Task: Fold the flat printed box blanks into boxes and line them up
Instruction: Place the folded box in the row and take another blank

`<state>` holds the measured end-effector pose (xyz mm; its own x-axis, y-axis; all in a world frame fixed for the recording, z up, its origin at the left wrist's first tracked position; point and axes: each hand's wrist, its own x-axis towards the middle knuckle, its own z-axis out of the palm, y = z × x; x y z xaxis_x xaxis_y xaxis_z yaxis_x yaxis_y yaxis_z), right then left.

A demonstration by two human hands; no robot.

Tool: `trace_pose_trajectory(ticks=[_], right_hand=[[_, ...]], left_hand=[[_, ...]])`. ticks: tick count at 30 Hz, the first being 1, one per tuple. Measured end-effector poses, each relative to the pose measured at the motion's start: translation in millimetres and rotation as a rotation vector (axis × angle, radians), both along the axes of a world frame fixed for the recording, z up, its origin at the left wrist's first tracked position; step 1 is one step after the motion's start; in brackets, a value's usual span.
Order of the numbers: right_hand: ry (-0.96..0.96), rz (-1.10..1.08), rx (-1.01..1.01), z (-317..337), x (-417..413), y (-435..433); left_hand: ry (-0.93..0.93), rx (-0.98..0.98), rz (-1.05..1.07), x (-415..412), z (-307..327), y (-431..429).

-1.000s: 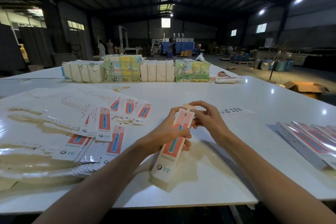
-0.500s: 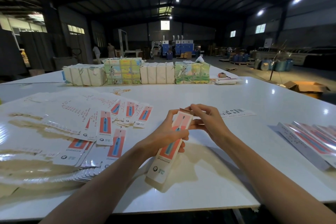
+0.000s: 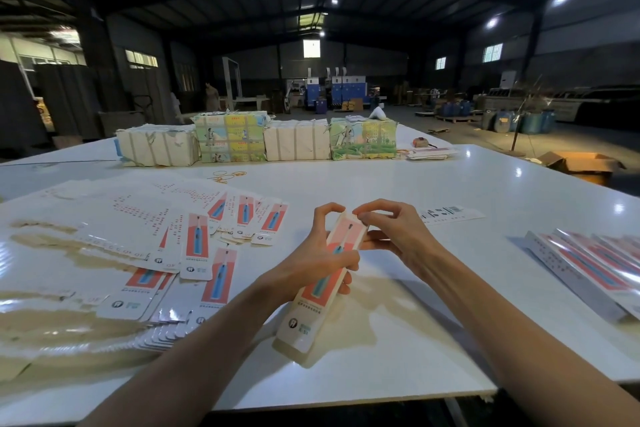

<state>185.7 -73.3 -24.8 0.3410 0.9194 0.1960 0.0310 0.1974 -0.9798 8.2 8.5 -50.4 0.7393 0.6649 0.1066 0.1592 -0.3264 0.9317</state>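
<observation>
A long white box printed with a red panel and a blue toothbrush is held tilted above the white table, its near end low toward me. My left hand wraps its middle, forefinger arched over the far end. My right hand pinches the far end flap with thumb and fingertips. Flat blanks of the same print lie fanned out on the left. Folded boxes lie side by side at the right edge.
Wrapped paper bundles stand in a row along the table's far side, with a small stack of blanks to their right. One loose white strip lies beyond my right hand. Rubber bands lie mid-table. An open carton sits on the floor.
The box has shifted slightly toward me and lower. My fingers have moved at the far end flap, the left forefinger now arched above it.
</observation>
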Motion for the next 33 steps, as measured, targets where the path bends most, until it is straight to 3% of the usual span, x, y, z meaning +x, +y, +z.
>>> trace_pose_trajectory(ticks=[8,16,23,33], right_hand=[[-0.027,-0.011,-0.053,-1,3,2],[-0.005,-0.059,-0.083,-1,-2,1],[-0.036,0.059,0.015,-4,-10,0],[-0.044,0.033,0.048,-9,-11,2]], left_hand=[[-0.032,-0.044,-0.043,0,-2,-7],[-0.029,0.037,-0.012,0,0,-10],[-0.103,-0.013,0.025,-3,-1,-4],[-0.124,-0.072,0.006,-1,-4,-3]])
